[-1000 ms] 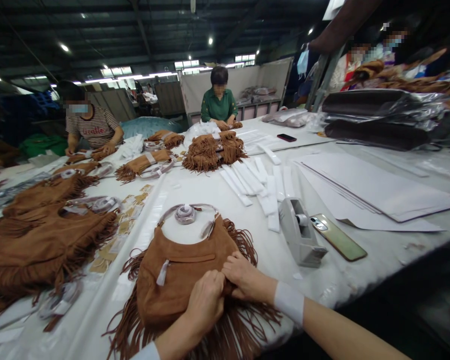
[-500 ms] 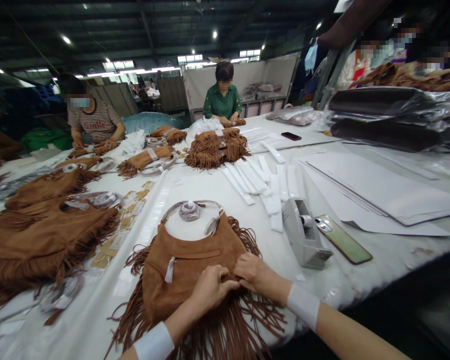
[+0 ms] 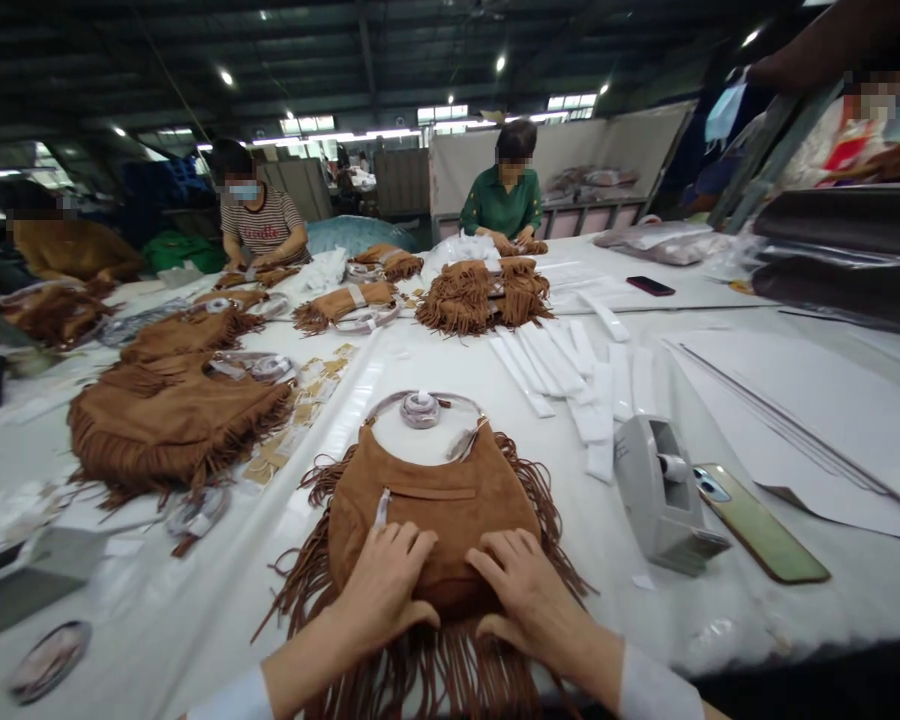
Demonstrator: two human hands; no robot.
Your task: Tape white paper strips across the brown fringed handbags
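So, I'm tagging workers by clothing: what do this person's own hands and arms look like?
The left hand and right hand are bare: no gloves or watch visible. A white left sleeve and white right sleeve start partway up the forearms.

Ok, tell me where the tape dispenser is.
Head view, right of centre: the grey tape dispenser stands on the white table, between the fringed brown bag and the phone on its right.

The lower middle of the brown fringed bag is covered by the left hand and the right hand. Its fringe and both forearms run off the bottom edge. A round object at lower left is too blurred to identify. Dark wrapped rolls are cut off at the right edge.
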